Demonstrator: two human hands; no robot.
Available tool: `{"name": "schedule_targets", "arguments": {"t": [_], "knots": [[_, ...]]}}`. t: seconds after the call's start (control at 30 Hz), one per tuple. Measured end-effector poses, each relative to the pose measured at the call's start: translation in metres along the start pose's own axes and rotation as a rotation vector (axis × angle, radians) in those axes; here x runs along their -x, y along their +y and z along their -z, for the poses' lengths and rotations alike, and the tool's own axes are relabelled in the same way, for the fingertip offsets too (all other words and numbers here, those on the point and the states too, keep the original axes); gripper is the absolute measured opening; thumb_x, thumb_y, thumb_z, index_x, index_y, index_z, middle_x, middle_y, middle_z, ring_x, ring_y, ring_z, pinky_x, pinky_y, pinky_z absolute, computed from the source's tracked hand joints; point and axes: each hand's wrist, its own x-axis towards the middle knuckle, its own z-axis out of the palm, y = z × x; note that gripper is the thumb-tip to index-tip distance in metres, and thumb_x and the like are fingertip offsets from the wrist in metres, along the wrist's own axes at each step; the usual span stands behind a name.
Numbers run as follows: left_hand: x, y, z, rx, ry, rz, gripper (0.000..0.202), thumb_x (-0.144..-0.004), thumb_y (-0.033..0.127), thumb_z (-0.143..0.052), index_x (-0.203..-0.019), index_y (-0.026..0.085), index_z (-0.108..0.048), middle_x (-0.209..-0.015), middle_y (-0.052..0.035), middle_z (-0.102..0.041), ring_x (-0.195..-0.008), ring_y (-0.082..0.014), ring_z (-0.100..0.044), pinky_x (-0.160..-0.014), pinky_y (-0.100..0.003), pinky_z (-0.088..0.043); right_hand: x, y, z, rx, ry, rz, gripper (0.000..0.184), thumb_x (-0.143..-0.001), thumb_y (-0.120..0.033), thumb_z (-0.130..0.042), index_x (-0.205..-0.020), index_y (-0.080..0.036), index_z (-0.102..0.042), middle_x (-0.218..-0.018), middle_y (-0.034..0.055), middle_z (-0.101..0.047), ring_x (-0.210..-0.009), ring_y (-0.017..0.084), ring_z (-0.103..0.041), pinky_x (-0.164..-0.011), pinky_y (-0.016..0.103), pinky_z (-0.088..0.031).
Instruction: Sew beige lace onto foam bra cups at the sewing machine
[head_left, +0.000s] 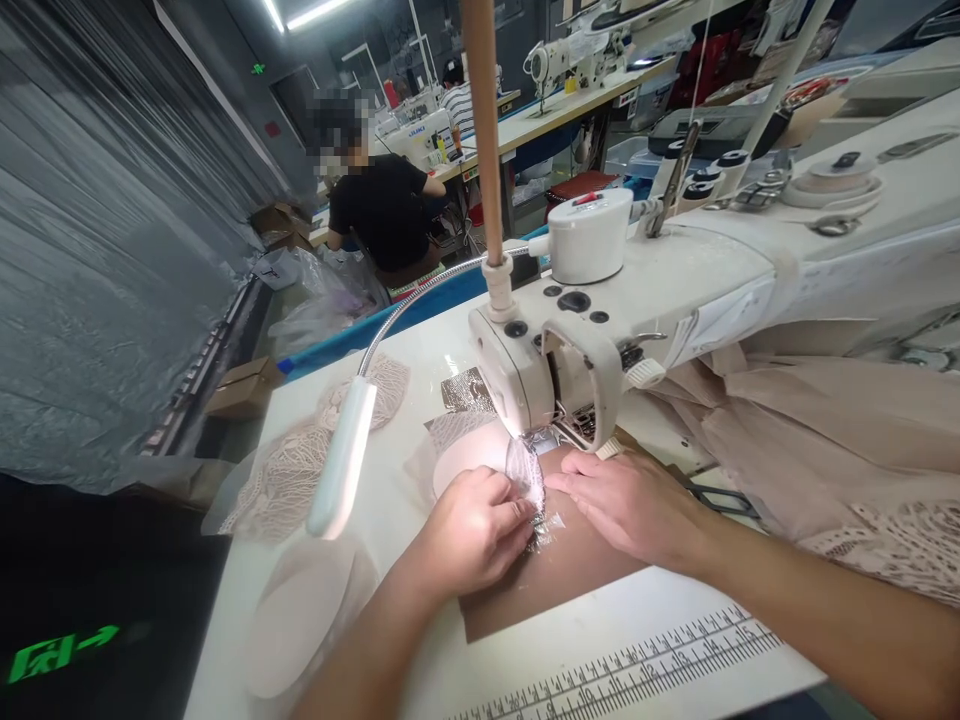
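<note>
Bare forearms angled over the desk as I worked from afar: my left hand pinched the pale sheer piece just below the machine head; my right hand lay beside it, fingers close together, any grip impossible to tell. Doing this well, I judged, meant a flat edge, light guidance and fingertips clear of the machine head.

Smooth, lightly glossy cream enamel coats the sewing machine. Below, a matt brown sheet carries shiny clear tape (crinkled, catching light) on a smooth white tabletop. Lace pieces look textured; an oval pad, smooth and matt. The plastic-looking lamp has a ribbed metal neck. The silvery curtain shines, wrinkled.
</note>
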Motion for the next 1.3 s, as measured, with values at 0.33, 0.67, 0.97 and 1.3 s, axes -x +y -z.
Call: {"name": "schedule_targets", "arguments": {"t": [0.33,0.67,0.97,1.3], "knots": [[-0.003,0.001,0.000,0.017,-0.030,0.004,0.025,-0.091,0.026,-0.046,-0.104,0.016,-0.065,-0.102,-0.0090,-0.067,-0.084,-0.0198,-0.057,-0.074,-0.034,-0.047,0.003,-0.002,-0.010,0.043,-0.036,0.053,0.034,-0.081,-0.005,-0.042,-0.102,-0.021,-0.064,-0.078,0.0038,-0.055,-0.069,0.017,-0.044,-0.060,0.029,-0.026],[-0.016,-0.005,-0.008,-0.129,-0.069,0.077,0.030,-0.095,0.024,-0.039,-0.117,0.017,-0.058,-0.128,-0.0065,-0.059,-0.093,-0.0209,-0.055,-0.080,-0.036,-0.049,0.003,-0.003,-0.013,0.103,-0.048,0.042,0.028,-0.069,-0.002,-0.049,-0.086,-0.020,-0.061,-0.077,0.0028,-0.054,-0.071,0.017,-0.043,-0.061,0.030,-0.025],[-0.018,0.004,-0.008,-0.143,-0.050,0.123,0.033,-0.096,0.026,-0.037,-0.120,0.015,-0.057,-0.128,-0.0099,-0.058,-0.097,-0.0223,-0.056,-0.081,-0.038,-0.051,0.002,-0.002,-0.014,0.168,0.013,0.022,0.031,-0.063,-0.002,-0.050,-0.084,-0.021,-0.062,-0.075,0.0017,-0.056,-0.066,0.016,-0.043,-0.061,0.030,-0.022],[-0.017,0.002,-0.011,-0.216,-0.020,0.174,0.037,-0.095,0.028,-0.037,-0.122,0.012,-0.058,-0.129,-0.0124,-0.056,-0.093,-0.0252,-0.053,-0.077,-0.040,-0.052,-0.010,-0.002,-0.010,0.259,0.028,-0.082,0.033,-0.073,-0.006,-0.051,-0.100,-0.020,-0.065,-0.080,0.0035,-0.061,-0.063,0.015,-0.043,-0.057,0.029,-0.020]]}}
